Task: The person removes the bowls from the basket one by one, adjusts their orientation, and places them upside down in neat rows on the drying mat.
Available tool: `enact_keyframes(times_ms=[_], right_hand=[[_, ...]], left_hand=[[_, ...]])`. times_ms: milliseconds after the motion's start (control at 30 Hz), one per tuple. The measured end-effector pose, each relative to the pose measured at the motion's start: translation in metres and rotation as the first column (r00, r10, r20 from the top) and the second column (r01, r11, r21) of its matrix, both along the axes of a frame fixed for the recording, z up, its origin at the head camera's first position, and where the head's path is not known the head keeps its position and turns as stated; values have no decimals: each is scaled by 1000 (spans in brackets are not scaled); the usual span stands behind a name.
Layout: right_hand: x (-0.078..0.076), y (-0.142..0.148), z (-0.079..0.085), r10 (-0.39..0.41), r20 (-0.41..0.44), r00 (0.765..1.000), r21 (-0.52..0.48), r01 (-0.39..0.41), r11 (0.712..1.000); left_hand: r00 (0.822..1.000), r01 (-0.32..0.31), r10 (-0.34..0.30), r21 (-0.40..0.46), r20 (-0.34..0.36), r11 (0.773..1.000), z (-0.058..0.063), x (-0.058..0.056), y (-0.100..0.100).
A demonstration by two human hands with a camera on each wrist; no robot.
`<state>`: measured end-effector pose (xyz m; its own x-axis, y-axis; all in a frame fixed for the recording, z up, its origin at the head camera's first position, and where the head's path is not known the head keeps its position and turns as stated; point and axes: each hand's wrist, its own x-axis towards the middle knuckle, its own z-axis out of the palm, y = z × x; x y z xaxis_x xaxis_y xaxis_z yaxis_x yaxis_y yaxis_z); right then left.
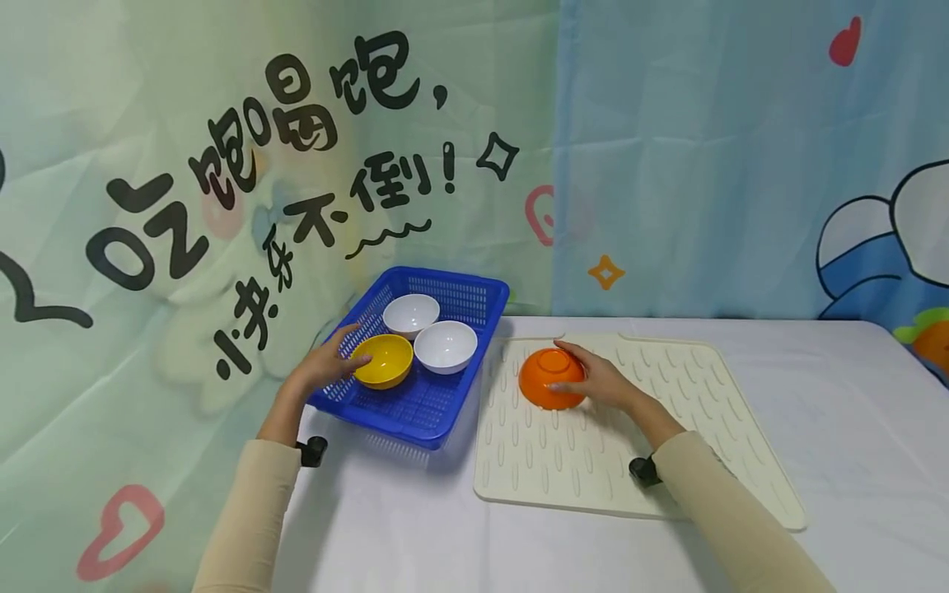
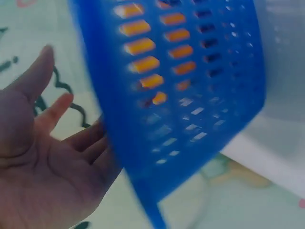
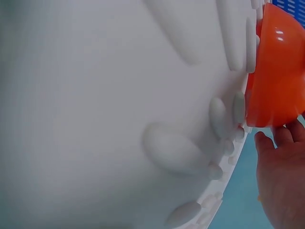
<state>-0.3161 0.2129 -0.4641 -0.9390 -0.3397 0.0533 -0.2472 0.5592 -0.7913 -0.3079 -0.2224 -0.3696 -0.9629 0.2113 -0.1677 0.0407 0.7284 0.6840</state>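
An orange bowl [image 1: 544, 380] lies upside down on the cream drying mat [image 1: 638, 486]. My right hand [image 1: 604, 379] grips it from the right, with fingers on its far side and the thumb on its near side. At the left, a yellow bowl [image 1: 384, 362] sits upright in the blue basket [image 1: 418, 420]. My left hand [image 1: 326, 362] reaches over the basket's left rim, thumb and fingers spread, at the yellow bowl's left edge. The left wrist view shows that hand [image 2: 57, 157] beside the basket wall [image 2: 190, 152]; contact with the bowl is hidden there.
Two white bowls [image 1: 446, 347] stand upright in the basket, close to the yellow one. The basket's right side is close to the mat's left edge. A white cloth [image 1: 415, 527] covers the table, and printed curtains [image 1: 667, 165] hang behind and to the left.
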Motion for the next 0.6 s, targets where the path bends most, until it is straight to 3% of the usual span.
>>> enact_keyframes(times_ms=[100,267,400,600], right_hand=[[0,1,-1,-1,1,1000,-6,1,1000],[2,2,-2,6,3,1000,-22,-6,1000],[2,2,-3,1,4,1000,-22,-1,1000],[0,3,-4,5,-4,1000,-22,-5,1000]], left_hand=[[989,8,-10,11,146,1000,-8,-8,-3],[944,-51,32,51,328,997,-20,-20,-4],[924,-95,68,53,377,994,-25,-27,-3],[916,-126,85,81,391,989,-28,-33,-1]])
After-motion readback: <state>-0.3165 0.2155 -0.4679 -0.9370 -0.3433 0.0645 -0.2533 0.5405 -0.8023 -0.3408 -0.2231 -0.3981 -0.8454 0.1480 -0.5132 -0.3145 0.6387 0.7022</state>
